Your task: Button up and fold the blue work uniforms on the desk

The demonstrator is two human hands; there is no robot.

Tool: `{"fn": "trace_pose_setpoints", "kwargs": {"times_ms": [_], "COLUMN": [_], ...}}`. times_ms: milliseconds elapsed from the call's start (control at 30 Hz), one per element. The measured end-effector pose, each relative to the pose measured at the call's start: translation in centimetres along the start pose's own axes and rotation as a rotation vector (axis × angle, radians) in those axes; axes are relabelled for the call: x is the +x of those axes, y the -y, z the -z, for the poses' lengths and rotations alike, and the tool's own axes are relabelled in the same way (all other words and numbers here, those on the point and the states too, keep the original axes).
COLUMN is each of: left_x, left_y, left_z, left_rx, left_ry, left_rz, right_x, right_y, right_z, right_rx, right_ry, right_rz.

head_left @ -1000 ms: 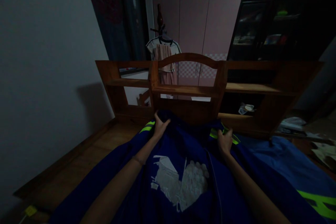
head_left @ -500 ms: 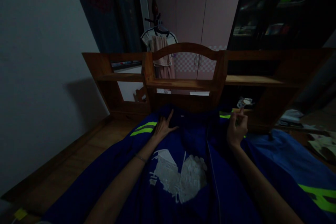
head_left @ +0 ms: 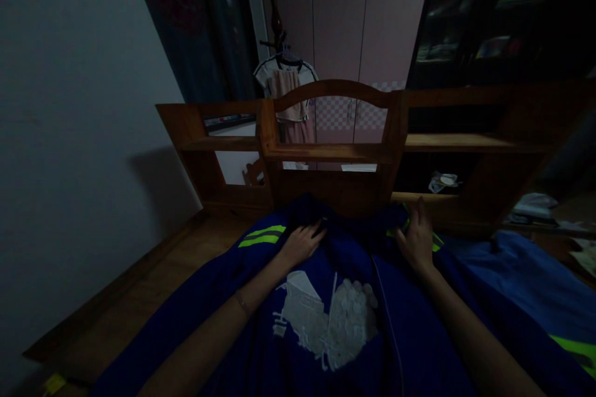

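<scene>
A dark blue jacket with neon green stripes and a white printed emblem lies spread on a wooden bed platform. My left hand rests flat on the jacket near its collar, fingers stretched forward. My right hand lies on the jacket's far right shoulder by a green stripe, fingers curled down onto the cloth. Whether it pinches the fabric is unclear in the dim light.
A wooden headboard with shelves stands just beyond the jacket. A small crumpled item sits in its right shelf. Behind are a pink wardrobe, hanging clothes, and a white wall at left. Clutter lies at right.
Both hands came down from raised, finger-spread poses onto the jacket's collar area. The left hand slid slightly right; the right hand lowered onto the shoulder.
</scene>
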State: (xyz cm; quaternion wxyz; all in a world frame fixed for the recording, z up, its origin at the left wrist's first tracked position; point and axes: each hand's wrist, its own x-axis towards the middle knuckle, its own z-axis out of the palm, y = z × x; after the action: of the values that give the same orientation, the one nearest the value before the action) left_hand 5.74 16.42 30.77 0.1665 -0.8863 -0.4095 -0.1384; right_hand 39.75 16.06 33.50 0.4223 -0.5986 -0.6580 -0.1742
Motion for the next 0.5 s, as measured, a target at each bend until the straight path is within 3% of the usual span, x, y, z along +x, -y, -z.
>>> {"fn": "trace_pose_setpoints", "kwargs": {"times_ms": [67, 233, 367, 500], "left_x": [-0.3, -0.7, 0.5, 3.1], "left_y": [-0.4, -0.6, -0.6, -0.6], "left_z": [-0.2, -0.2, 0.5, 0.2], "left_rx": [-0.035, -0.206, -0.500, -0.542], "left_ry": [0.014, 0.032, 0.066, 0.081], "left_rz": [-0.038, 0.062, 0.387, 0.668], "right_x": [0.0, -0.2, -0.4, -0.4], "right_y": [-0.2, -0.5, -0.7, -0.9], "right_z": [-0.2, -0.7, -1.1, -1.5], "right_rx": [-0.011, -0.025, -0.027, -0.039], "right_ry": [0.002, 0.004, -0.003, -0.005], "right_rz": [-0.005, -0.005, -0.014, -0.030]}}
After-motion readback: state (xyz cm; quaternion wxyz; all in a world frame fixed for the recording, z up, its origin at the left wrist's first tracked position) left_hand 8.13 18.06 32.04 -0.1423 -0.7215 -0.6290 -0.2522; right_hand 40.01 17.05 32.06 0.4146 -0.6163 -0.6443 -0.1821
